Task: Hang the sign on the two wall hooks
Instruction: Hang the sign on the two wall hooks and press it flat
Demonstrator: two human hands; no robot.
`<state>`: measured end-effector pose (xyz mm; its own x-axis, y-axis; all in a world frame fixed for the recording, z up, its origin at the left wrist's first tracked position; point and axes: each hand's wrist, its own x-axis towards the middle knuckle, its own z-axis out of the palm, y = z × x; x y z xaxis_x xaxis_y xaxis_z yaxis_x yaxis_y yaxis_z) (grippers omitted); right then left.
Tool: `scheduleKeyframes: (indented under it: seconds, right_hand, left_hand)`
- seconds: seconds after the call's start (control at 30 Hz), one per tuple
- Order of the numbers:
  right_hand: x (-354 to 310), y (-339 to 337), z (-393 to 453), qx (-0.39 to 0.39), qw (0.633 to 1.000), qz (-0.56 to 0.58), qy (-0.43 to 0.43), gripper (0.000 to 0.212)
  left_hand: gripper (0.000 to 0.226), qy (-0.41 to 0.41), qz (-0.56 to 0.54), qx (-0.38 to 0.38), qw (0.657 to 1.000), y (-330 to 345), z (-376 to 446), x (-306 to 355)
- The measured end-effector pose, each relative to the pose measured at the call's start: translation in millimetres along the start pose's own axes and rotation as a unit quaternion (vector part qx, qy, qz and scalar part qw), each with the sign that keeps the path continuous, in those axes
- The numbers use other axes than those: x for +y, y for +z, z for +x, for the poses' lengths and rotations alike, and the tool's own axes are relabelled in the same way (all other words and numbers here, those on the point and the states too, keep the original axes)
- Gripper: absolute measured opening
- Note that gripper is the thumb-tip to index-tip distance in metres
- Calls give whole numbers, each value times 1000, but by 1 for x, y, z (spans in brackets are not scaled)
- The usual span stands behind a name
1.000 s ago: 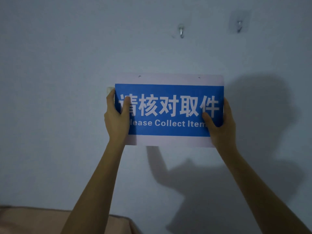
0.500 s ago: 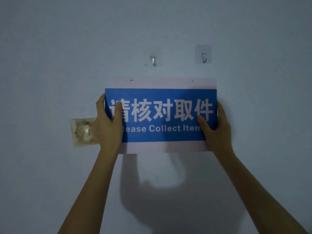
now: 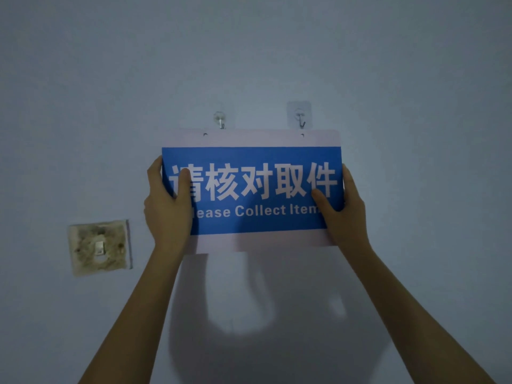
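Note:
A white sign (image 3: 252,189) with a blue panel, Chinese characters and the words "Please Collect Items" is held flat against the pale wall. My left hand (image 3: 167,206) grips its left edge and my right hand (image 3: 342,209) grips its right edge, thumbs on the front. Two small holes lie along its top margin. The left wall hook (image 3: 220,121) and the right wall hook (image 3: 300,120) sit just above the sign's top edge. The right hole is almost directly under the right hook; the left hole lies a little left of the left hook.
A grimy, stained wall switch plate (image 3: 99,246) is set into the wall at lower left of the sign. The shadows of my arms and the sign fall on the wall below.
The sign has risen towards the hooks; its top edge now sits just beneath them. The view has tilted upward, so the hooks appear lower in frame and the switch plate shows fully.

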<state>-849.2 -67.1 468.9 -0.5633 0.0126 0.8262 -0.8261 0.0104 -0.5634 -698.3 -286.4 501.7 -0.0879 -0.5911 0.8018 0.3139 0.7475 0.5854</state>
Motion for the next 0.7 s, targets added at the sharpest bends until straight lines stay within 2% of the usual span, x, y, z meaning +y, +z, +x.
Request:
scheduleKeyframes:
  seconds: [0.47,0.7]
  right_hand:
    - [24,-6,41,-7,1000,7,-20,67]
    - [31,0,54,-11,999,18,-33,64]
  left_hand:
    - [51,-22,-2,0,1000,36,4,11]
    - [49,-5,45,-2,999,41,12,12]
